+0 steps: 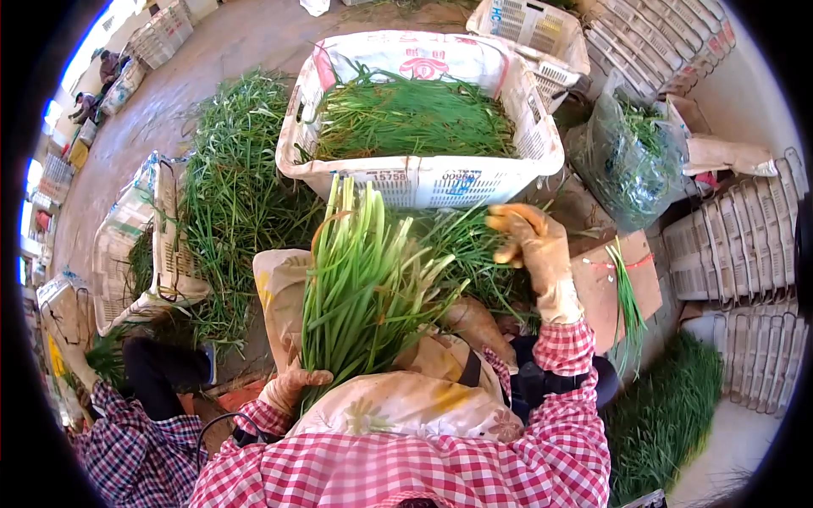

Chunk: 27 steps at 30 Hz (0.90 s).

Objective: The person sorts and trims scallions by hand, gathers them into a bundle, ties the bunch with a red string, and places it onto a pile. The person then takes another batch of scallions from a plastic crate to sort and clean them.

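My left hand (296, 383), in a tan glove, is wrapped round the lower part of a thick bunch of garlic chives (351, 284). The bunch leans over my lap, pale cut ends pointing up and away from me. My right hand (533, 245), in a stained glove, is raised to the right of the bunch. Its fingers are bent but apart, with nothing visible between them. Below and beside it lie loose green leaves (474, 245). A patterned apron (406, 406) covers my lap.
Ahead stands a white crate (415, 173) filled with chives. Loose greens (241, 169) are heaped left of it. On the right are a plastic bag (631, 157), a cardboard piece (584, 296) with a few stalks, stacked crates (732, 241) and more chives (669, 415). A person's plaid sleeve (152, 449) is at left.
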{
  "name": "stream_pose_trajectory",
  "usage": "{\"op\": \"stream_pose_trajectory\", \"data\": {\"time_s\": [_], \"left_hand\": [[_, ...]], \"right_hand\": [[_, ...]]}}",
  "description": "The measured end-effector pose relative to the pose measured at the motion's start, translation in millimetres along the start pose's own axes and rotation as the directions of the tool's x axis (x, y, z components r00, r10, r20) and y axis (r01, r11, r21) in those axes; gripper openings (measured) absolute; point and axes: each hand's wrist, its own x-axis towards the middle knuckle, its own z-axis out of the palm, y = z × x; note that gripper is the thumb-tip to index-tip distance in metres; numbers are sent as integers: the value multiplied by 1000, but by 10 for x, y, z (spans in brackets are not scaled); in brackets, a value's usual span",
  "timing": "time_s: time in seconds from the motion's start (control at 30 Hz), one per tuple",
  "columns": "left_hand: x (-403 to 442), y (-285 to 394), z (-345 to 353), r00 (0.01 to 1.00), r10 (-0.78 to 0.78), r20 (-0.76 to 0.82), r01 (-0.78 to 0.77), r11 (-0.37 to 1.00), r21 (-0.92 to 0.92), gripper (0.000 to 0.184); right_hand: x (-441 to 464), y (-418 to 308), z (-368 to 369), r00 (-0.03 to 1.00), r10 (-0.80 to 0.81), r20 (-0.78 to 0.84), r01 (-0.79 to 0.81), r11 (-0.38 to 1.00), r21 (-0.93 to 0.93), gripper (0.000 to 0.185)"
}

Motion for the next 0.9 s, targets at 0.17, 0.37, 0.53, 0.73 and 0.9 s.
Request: {"op": "stream_pose_trajectory", "data": {"time_s": [0.17, 0.37, 0.53, 0.73, 0.9], "left_hand": [[13, 14, 32, 1000, -14, 14, 13, 1000, 27, 50], [-11, -66, 1, 999, -34, 15, 34, 999, 36, 50], [-36, -143, -59, 999, -35, 17, 34, 998, 46, 51], [-21, -166, -82, 1000, 5, 11, -6, 996, 89, 51], [103, -182, -72, 994, 112, 14, -112, 970, 217, 51]], "right_hand": [[-50, -90, 905, 911, 115, 396, -63, 988, -143, 35], [193, 347, 741, 635, -534, 558, 770, 497, -401, 26], [438, 192, 330, 619, -518, 591, 754, 180, -632, 23], [623, -21, -141, 683, -680, 266, 525, 204, -826, 19], [601, -22, -280, 765, -642, 55, 336, 325, -884, 9]]}}
